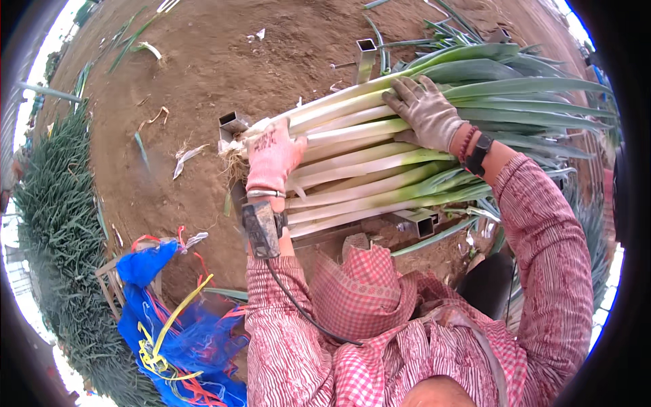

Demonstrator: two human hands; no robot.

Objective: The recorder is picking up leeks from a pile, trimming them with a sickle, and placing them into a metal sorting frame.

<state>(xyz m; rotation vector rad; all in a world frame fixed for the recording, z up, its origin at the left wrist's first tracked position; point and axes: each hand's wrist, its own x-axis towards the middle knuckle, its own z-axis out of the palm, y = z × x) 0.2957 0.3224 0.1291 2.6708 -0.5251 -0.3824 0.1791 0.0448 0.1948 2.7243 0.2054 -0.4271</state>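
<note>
A wide bundle of leeks (366, 149) lies across a low metal frame (366, 57), white root ends to the left and green leaves to the right. At the root ends is my left hand (273, 157) in a pink glove, its fingers curled down over the white stalks; their tips are hidden. My right hand (427, 112), in a grey-beige glove, lies flat on top of the bundle where white turns to green, with its fingers spread. A dark box-shaped device (262, 229) with a cable is strapped to my left wrist.
Blue netting (183, 332) tangled with red and yellow strips lies at the lower left. Beyond it, a large mass of green leaves (57, 203) lines the left side. Loose leek scraps (186, 161) dot the bare soil (203, 74). Square tube ends (234, 122) jut from the frame.
</note>
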